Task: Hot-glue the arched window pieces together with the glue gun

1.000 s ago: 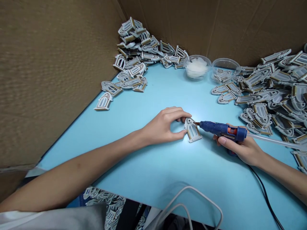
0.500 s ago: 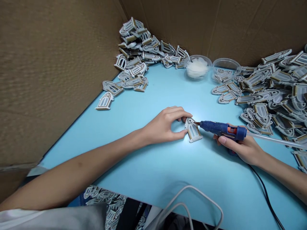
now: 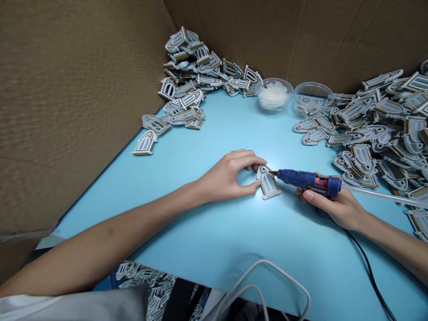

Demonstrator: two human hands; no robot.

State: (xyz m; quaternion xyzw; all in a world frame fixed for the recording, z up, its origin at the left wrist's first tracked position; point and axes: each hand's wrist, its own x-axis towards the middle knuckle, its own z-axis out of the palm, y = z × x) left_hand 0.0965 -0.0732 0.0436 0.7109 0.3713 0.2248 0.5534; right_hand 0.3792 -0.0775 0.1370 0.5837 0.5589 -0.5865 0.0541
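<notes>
My left hand (image 3: 227, 176) grips a small arched window piece (image 3: 268, 183), grey-white with a tan edge, between thumb and fingers and stands it on the pale blue table. My right hand (image 3: 331, 199) holds a blue hot glue gun (image 3: 306, 180) level, with its nozzle tip (image 3: 272, 172) close to the top right of the arch. A clear glue stick (image 3: 377, 194) runs out of the gun's rear toward the right. Whether the tip touches the piece is hidden from this angle.
Heaps of similar arched pieces (image 3: 190, 76) lie at the far corner and to the right (image 3: 374, 129). A bowl of white material (image 3: 273, 96) and a clear bowl (image 3: 312, 96) stand between them. Cardboard walls (image 3: 76, 111) rise behind the table (image 3: 207, 249). A black cord (image 3: 369, 272) and white cable (image 3: 267, 285) trail nearby.
The glue gun has edged slightly left toward the arched piece. My left hand and the piece stay almost where they were.
</notes>
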